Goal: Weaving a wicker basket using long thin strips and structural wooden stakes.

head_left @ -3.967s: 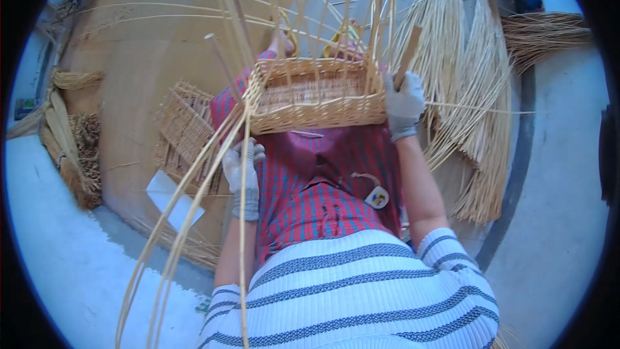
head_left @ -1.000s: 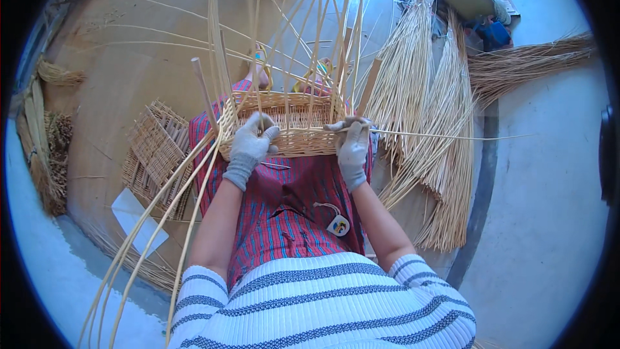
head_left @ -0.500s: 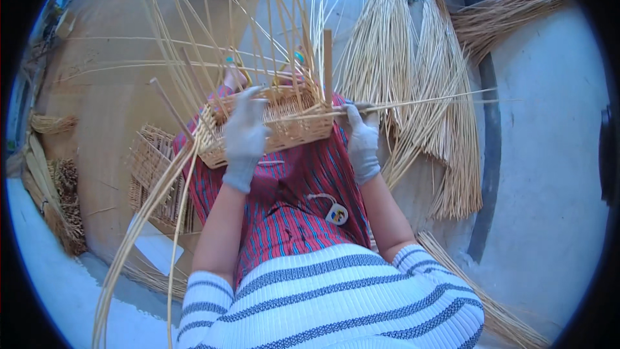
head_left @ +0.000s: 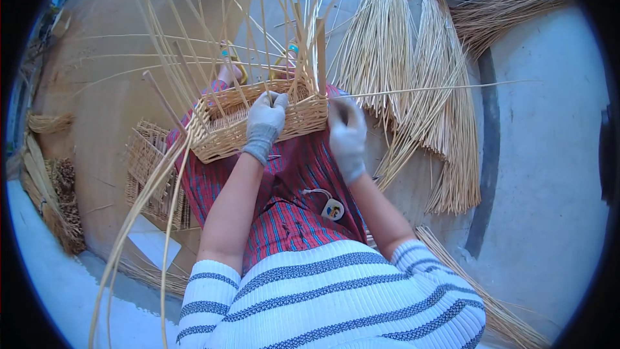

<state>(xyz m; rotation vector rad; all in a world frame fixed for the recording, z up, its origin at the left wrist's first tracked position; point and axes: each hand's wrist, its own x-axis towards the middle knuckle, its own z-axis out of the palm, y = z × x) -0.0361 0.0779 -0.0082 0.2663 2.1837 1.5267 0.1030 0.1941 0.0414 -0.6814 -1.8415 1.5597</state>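
A pale woven rectangular basket (head_left: 226, 142) lies on my lap over red striped cloth (head_left: 213, 194), tall thin stakes rising from it and long loose reeds trailing to the lower left. My left hand (head_left: 265, 119), in a whitish glove, is closed on a reed at the near rim, right of the middle. My right hand (head_left: 347, 136), also gloved and motion-blurred, is just beside the basket's right end, below a long reed (head_left: 439, 88) that sticks out to the right. Whether its curled fingers hold anything I cannot make out. Upright wooden sticks (head_left: 321, 52) stand at the basket's ends.
Long pale reed bundles (head_left: 371, 45) lie on the right, with a darker bundle (head_left: 510, 16) behind them. Flat woven panels (head_left: 148, 168) and a white sheet (head_left: 148, 242) are on the floor at left, beside smaller fibre bundles (head_left: 55, 194). My sandalled feet (head_left: 232, 68) are beyond the basket.
The basket tilted, its right end rising, and sits further left in view. My left hand has shifted right along the near rim since half a second ago; my right hand has dropped slightly.
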